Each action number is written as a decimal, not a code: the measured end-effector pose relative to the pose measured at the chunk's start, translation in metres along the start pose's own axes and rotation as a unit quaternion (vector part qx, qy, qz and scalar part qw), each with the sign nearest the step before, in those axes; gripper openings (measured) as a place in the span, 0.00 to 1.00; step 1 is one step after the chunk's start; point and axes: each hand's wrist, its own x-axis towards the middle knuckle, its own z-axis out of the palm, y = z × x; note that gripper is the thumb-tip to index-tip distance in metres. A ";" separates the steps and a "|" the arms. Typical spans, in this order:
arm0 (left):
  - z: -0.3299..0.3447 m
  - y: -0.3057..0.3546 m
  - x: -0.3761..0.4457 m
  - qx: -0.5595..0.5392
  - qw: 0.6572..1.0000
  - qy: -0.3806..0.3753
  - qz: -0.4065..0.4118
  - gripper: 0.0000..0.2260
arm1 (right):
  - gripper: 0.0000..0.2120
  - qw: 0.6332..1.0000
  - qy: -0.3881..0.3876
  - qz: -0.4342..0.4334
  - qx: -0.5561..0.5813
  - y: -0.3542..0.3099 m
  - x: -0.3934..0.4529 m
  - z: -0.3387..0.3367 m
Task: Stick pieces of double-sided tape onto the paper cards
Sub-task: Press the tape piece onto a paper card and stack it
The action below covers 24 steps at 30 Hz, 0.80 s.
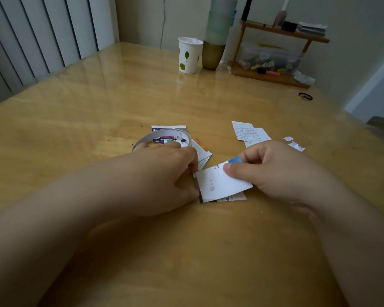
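Centre frame, one white paper card point(223, 183) sits over a second card point(231, 198) of which only an edge shows; one tape ring point(162, 138) lies just above on the worktop point(98, 111) over a few printed cards, two more printed slips point(249, 132) and two small scraps point(295, 144) to the right. Right hand point(282, 173) pinches the top card, thumb on its face, fingers curled behind. Left hand point(164, 180) curls at the card's left edge, fingertips hidden, so whether it holds anything is unclear.
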 end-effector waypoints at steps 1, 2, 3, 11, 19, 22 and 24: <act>0.000 -0.002 0.000 -0.006 1.000 0.003 0.002 0.07 | 0.16 1.000 0.005 0.000 -0.007 -0.001 -0.001 0.000; 0.000 -0.004 0.001 -0.011 1.000 0.006 0.002 0.07 | 0.15 1.000 0.010 0.001 -0.013 -0.002 -0.002 0.001; 0.000 -0.005 0.002 -0.013 1.000 0.008 -0.001 0.08 | 0.14 1.000 0.012 0.002 -0.020 -0.004 -0.003 0.001; -0.002 -0.003 0.003 0.002 0.999 0.023 -0.040 0.08 | 0.13 0.998 0.021 -0.007 -0.065 -0.008 -0.006 0.002; -0.002 -0.002 0.002 -0.007 0.998 0.021 -0.060 0.06 | 0.13 0.997 0.027 -0.016 -0.070 -0.009 -0.007 0.003; -0.002 -0.002 0.003 -0.006 0.998 0.020 -0.060 0.06 | 0.13 0.997 0.028 -0.018 -0.076 -0.008 -0.007 0.003; -0.002 -0.002 0.003 -0.006 0.998 0.025 -0.059 0.06 | 0.14 0.996 0.028 -0.020 -0.076 -0.008 -0.006 0.003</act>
